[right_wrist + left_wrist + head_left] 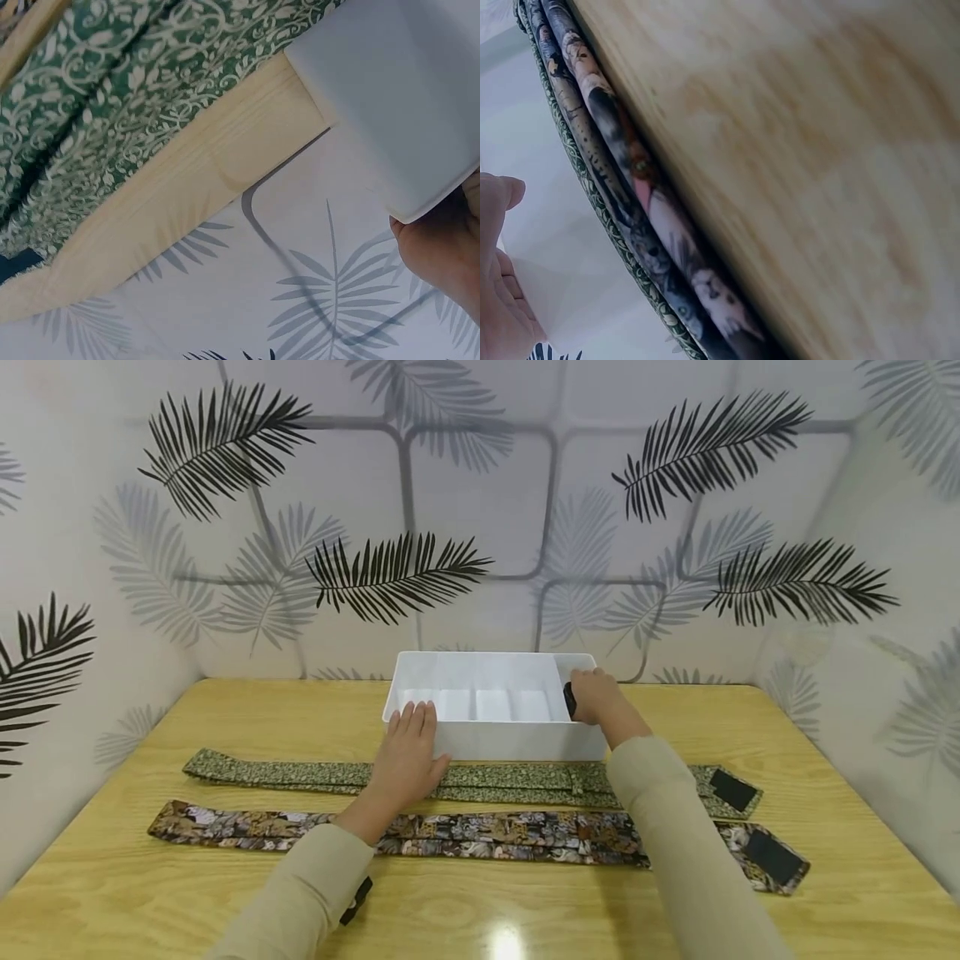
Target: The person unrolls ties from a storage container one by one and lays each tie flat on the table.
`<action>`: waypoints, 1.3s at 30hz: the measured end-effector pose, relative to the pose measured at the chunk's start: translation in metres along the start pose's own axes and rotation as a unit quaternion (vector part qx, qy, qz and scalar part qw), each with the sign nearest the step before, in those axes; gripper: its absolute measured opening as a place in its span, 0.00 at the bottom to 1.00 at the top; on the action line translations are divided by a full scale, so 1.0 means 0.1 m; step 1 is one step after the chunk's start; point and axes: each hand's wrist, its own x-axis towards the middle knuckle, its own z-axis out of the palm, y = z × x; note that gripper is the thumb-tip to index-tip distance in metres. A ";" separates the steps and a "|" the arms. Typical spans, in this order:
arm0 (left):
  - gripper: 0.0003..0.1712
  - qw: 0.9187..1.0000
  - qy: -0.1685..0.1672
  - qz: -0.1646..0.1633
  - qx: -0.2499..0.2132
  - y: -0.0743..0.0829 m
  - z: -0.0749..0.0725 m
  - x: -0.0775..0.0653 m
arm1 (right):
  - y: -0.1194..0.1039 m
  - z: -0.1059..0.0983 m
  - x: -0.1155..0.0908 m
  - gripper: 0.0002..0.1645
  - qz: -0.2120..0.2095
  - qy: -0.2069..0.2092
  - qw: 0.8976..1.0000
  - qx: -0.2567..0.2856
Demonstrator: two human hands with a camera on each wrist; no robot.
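A white divided box [517,741] stands at the back of the table. My left hand [408,756] has its fingers straight against the box's near wall at the left corner. In the rightmost compartment, my right hand [597,696] reaches down and grips a small dark item [570,700], mostly hidden by the hand. The right wrist view shows that hand [442,244] at the box's edge [390,97]. In front of the box lies a green patterned necktie [487,774]. Nearer to me is a necktie with a cat print [510,835], passing under both forearms.
The wooden table [465,910] carries both neckties stretched left to right, each with a dark patch near its right end. A patterned curtain [480,510] with leaf prints hangs close behind the box. A black strap [356,902] shows at my left sleeve.
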 end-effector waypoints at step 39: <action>0.43 1.000 -0.018 -0.005 -0.009 0.01 -0.05 0.02 | 0.06 0.08 -0.09 0.39 0.004 0.120 0.990 0.074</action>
